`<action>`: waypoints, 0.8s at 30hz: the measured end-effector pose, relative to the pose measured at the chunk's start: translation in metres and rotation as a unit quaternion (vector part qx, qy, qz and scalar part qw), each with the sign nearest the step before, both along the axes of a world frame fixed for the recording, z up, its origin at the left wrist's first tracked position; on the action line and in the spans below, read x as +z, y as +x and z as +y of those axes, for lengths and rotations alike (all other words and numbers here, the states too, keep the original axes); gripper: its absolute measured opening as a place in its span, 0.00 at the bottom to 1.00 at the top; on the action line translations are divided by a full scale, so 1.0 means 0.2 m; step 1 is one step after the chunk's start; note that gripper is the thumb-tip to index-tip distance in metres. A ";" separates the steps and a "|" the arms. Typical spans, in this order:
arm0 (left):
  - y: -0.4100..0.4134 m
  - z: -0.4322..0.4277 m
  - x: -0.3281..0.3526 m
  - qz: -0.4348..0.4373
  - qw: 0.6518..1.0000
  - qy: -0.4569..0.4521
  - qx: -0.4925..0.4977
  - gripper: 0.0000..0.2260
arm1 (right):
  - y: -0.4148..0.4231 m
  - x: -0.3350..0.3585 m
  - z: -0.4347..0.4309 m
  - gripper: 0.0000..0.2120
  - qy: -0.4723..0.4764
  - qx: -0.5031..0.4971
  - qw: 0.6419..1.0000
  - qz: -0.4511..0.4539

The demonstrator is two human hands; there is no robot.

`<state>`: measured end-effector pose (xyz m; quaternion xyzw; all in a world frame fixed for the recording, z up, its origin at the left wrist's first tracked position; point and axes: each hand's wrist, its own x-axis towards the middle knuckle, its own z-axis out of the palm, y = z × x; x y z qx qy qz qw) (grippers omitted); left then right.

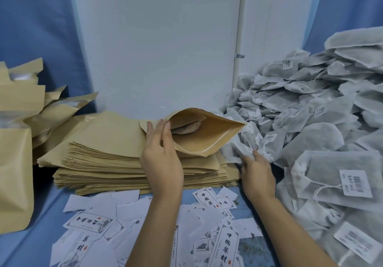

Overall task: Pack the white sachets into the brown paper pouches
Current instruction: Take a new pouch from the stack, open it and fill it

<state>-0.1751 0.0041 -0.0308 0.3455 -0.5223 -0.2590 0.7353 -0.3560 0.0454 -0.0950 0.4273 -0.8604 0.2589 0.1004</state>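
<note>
My left hand [160, 153] grips the rim of a brown paper pouch [209, 136] and holds its mouth wide open above a thick stack of flat brown pouches [107, 155]. Something pale lies inside the open pouch. My right hand [257, 169] reaches into the edge of a big heap of white sachets [310, 121] at the right, its fingers closing round a white sachet [242, 148] just below the pouch's right corner. Each sachet has a drawstring and a barcode label.
Filled brown pouches [14, 163] stand and lean at the left. White printed labels [93, 222] lie scattered on the blue cloth [41, 215] in front of me. A white panel [161, 45] rises behind the stack.
</note>
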 end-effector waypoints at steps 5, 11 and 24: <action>0.03 -0.02 0.01 0.036 0.999 -0.021 0.013 0.13 | 0.05 0.13 -0.01 0.10 -0.316 -0.024 0.934 -0.166; 0.12 -0.11 0.08 0.077 0.994 -0.038 0.061 0.13 | 0.11 0.35 0.00 0.08 -0.278 0.148 0.669 -0.673; 0.10 -0.21 -0.04 -0.007 0.999 -0.025 0.048 0.13 | 0.16 0.46 0.11 0.10 -0.068 0.285 0.559 -0.776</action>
